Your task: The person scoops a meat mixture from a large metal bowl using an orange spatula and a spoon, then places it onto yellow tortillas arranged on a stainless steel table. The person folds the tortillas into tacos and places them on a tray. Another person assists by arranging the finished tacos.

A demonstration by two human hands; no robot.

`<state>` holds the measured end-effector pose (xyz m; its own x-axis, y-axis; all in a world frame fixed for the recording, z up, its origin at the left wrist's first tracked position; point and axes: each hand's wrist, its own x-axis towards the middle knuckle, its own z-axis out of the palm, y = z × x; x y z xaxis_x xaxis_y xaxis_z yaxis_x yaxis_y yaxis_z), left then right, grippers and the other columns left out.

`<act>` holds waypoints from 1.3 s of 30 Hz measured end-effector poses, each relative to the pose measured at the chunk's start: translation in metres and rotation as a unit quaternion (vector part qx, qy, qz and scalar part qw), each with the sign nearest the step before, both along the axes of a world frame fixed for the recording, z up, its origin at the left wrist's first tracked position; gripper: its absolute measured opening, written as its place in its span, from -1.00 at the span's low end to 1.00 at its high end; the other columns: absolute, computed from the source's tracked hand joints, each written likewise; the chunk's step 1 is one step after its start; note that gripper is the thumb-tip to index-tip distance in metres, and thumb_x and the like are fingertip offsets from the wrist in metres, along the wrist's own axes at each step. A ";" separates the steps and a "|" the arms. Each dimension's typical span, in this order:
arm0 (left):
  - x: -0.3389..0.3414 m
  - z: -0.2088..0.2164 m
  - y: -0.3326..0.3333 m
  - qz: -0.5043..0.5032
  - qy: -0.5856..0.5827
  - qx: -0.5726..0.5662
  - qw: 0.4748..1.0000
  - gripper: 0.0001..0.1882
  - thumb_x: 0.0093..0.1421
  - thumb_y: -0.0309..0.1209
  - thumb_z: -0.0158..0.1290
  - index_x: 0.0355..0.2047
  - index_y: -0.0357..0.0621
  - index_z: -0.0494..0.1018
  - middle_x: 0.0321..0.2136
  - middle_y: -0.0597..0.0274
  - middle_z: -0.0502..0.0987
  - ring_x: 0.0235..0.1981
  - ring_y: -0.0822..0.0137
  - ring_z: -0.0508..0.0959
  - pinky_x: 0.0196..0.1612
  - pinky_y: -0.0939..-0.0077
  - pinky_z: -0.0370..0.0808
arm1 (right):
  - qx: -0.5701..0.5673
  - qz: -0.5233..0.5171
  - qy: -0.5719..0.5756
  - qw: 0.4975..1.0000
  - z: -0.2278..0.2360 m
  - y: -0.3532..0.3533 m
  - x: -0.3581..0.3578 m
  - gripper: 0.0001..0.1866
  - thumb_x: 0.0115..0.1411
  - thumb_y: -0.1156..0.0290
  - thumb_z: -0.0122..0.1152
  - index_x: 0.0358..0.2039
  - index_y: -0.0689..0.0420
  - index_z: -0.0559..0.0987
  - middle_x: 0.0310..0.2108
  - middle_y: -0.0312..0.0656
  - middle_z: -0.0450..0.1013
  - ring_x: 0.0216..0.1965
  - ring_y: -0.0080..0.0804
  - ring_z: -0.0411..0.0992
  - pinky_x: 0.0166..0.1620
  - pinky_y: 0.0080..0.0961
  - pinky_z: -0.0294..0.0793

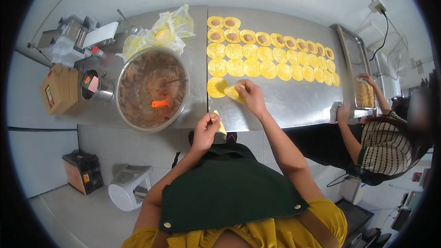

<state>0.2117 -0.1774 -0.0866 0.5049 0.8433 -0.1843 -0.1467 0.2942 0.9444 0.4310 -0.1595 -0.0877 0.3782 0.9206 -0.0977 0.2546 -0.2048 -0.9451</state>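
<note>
From my remote seat I see my left hand (205, 131) raised just off the near edge of the steel table (294, 101), fingers pinched together on a small folded yellow wrapper (220, 127); my right hand (250, 96) lies on the table, fingertips closed on another yellow wrapper (233, 93) that is partly lifted beside a flat round one (215, 87); the two hands are apart, the right further onto the table than the left. Beyond them, rows of round yellow wrappers (271, 64) cover the tabletop, the far ones carrying a dab of brown filling. To the left sits a large metal bowl (151, 89) of brown filling with an orange scraper (161, 103) in it; behind it lies a crumpled yellow plastic bag (161, 32). At the right end another person's hands (342, 112) are at a metal tray (356, 64); I cannot tell what they grip.
</note>
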 end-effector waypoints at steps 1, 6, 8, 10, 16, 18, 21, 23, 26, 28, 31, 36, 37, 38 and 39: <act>-0.001 0.003 -0.002 -0.003 0.002 -0.008 1.000 -0.94 0.17 -0.57 -0.04 -0.33 -0.20 0.38 -0.39 0.41 0.39 -0.38 0.62 0.35 -0.27 0.71 0.30 | -0.003 0.006 0.017 1.000 -0.010 0.008 0.006 -0.81 0.15 0.43 0.18 -0.25 0.24 0.54 -0.47 -0.11 0.50 -0.45 -0.48 0.42 -0.32 -0.54 0.39; -0.009 0.009 -0.001 -0.003 0.028 0.013 1.000 -0.93 0.17 -0.57 -0.04 -0.32 -0.21 0.38 -0.41 0.41 0.39 -0.39 0.61 0.35 -0.28 0.71 0.30 | -0.028 0.009 -0.140 0.990 -0.047 0.025 0.026 -0.78 0.10 0.44 0.21 -0.23 0.24 0.55 -0.40 0.04 0.51 -0.42 -0.21 0.46 -0.27 -0.41 0.43; -0.011 0.006 -0.002 0.005 0.024 0.009 1.000 -0.93 0.17 -0.56 -0.04 -0.31 -0.22 0.38 -0.41 0.40 0.39 -0.39 0.61 0.36 -0.28 0.71 0.30 | -0.029 0.006 -0.134 0.991 -0.057 0.028 0.029 -0.79 0.10 0.44 0.21 -0.24 0.22 0.55 -0.41 0.04 0.51 -0.42 -0.20 0.46 -0.27 -0.38 0.43; -0.012 0.005 -0.002 0.004 0.023 -0.001 1.000 -0.93 0.17 -0.56 -0.03 -0.31 -0.22 0.39 -0.41 0.39 0.39 -0.39 0.60 0.36 -0.28 0.71 0.30 | -0.012 -0.002 -0.122 0.992 -0.058 0.028 0.030 -0.79 0.10 0.44 0.21 -0.24 0.22 0.56 -0.46 0.02 0.49 -0.45 -0.19 0.45 -0.28 -0.37 0.43; -0.006 0.020 0.000 -0.003 0.020 -0.011 1.000 -0.93 0.18 -0.57 -0.04 -0.31 -0.23 0.39 -0.39 0.39 0.41 -0.37 0.60 0.37 -0.26 0.70 0.32 | 0.089 -0.017 -0.320 0.943 -0.038 0.028 0.022 -0.75 0.05 0.47 0.26 -0.22 0.18 0.54 -0.37 -0.07 0.45 -0.40 -0.20 0.43 -0.27 -0.39 0.43; -0.004 0.017 0.000 -0.008 0.021 -0.017 1.000 -0.93 0.18 -0.58 -0.04 -0.31 -0.23 0.39 -0.40 0.40 0.41 -0.37 0.60 0.37 -0.26 0.70 0.32 | 0.181 -0.022 -0.381 0.907 -0.021 0.025 0.013 -0.72 0.02 0.48 0.27 -0.20 0.16 0.53 -0.31 -0.09 0.44 -0.37 -0.18 0.42 -0.26 -0.38 0.43; 0.001 0.013 0.003 -0.016 0.021 -0.007 1.000 -0.92 0.18 -0.57 -0.02 -0.29 -0.23 0.40 -0.41 0.41 0.41 -0.37 0.62 0.36 -0.27 0.71 0.31 | 0.175 0.016 -0.229 0.957 0.052 0.015 -0.014 -0.69 -0.01 0.48 0.28 -0.19 0.14 0.52 -0.27 -0.13 0.42 -0.34 -0.16 0.41 -0.24 -0.36 0.44; 0.001 0.009 0.003 -0.030 0.014 -0.006 0.999 -0.92 0.19 -0.56 -0.02 -0.29 -0.23 0.40 -0.41 0.42 0.40 -0.38 0.62 0.36 -0.29 0.72 0.30 | 0.201 0.097 -0.139 0.965 0.111 0.015 -0.039 -0.73 0.02 0.48 0.27 -0.22 0.16 0.53 -0.30 -0.14 0.43 -0.35 -0.23 0.42 -0.26 -0.40 0.43; 0.005 0.010 0.008 -0.054 -0.007 -0.001 0.998 -0.91 0.20 -0.55 -0.02 -0.28 -0.22 0.40 -0.40 0.44 0.40 -0.38 0.63 0.35 -0.31 0.73 0.28 | 0.275 0.155 -0.163 0.935 0.173 0.017 -0.059 -0.78 0.06 0.50 0.24 -0.24 0.19 0.54 -0.34 -0.16 0.44 -0.37 -0.31 0.43 -0.28 -0.46 0.43; 0.005 0.020 0.010 -0.071 -0.011 0.010 0.997 -0.91 0.20 -0.53 -0.02 -0.27 -0.22 0.41 -0.40 0.44 0.40 -0.38 0.64 0.34 -0.33 0.74 0.27 | 0.289 0.167 -0.154 0.930 0.196 0.014 -0.063 -0.80 0.06 0.52 0.23 -0.26 0.19 0.54 -0.37 -0.17 0.44 -0.37 -0.31 0.43 -0.28 -0.47 0.44; 0.006 0.033 0.013 -0.075 -0.035 0.045 0.996 -0.88 0.19 -0.52 0.00 -0.24 -0.20 0.42 -0.39 0.44 0.42 -0.39 0.65 0.35 -0.32 0.74 0.28 | 0.348 0.214 -0.157 0.899 0.215 0.006 -0.075 -0.82 0.03 0.53 0.23 -0.30 0.20 0.55 -0.43 -0.17 0.43 -0.38 -0.30 0.44 -0.33 -0.45 0.45; 0.007 0.025 0.025 -0.142 -0.003 -0.034 0.989 -0.87 0.16 -0.56 -0.01 -0.26 -0.20 0.44 -0.38 0.37 0.46 -0.33 0.59 0.41 -0.22 0.66 0.35 | 0.452 0.314 -0.079 0.831 0.294 -0.020 -0.142 -0.81 -0.09 0.42 0.17 -0.42 0.21 0.49 -0.56 -0.11 0.37 -0.58 -0.28 0.38 -0.56 -0.34 0.34; -0.006 0.025 0.017 -0.096 0.002 -0.044 0.994 -0.87 0.16 -0.57 -0.01 -0.27 -0.20 0.44 -0.38 0.36 0.46 -0.32 0.58 0.42 -0.20 0.64 0.36 | 0.458 0.361 -0.006 0.812 0.308 -0.024 -0.163 -0.79 -0.12 0.38 0.16 -0.45 0.21 0.48 -0.62 -0.11 0.34 -0.64 -0.28 0.34 -0.60 -0.34 0.30; -0.005 0.024 0.019 -0.104 0.005 -0.041 0.994 -0.88 0.16 -0.56 0.01 -0.27 -0.19 0.44 -0.39 0.39 0.45 -0.35 0.60 0.40 -0.24 0.67 0.35 | 0.456 0.366 0.043 0.810 0.311 -0.021 -0.170 -0.79 -0.12 0.37 0.16 -0.45 0.20 0.48 -0.62 -0.11 0.34 -0.64 -0.28 0.34 -0.60 -0.34 0.30; -0.005 0.023 0.019 -0.112 0.007 -0.039 0.993 -0.89 0.16 -0.54 0.03 -0.27 -0.18 0.45 -0.40 0.42 0.44 -0.39 0.63 0.38 -0.28 0.70 0.33 | 0.453 0.369 0.071 0.808 0.310 -0.018 -0.174 -0.79 -0.12 0.37 0.16 -0.45 0.20 0.48 -0.62 -0.11 0.34 -0.64 -0.28 0.34 -0.60 -0.34 0.30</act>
<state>0.2071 -0.1580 -0.0638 0.6747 0.6933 -0.2531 -0.0566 0.3906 0.9188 0.2572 -0.1779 0.2228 -0.2624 0.6082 0.7492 -0.1327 0.7463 -0.6523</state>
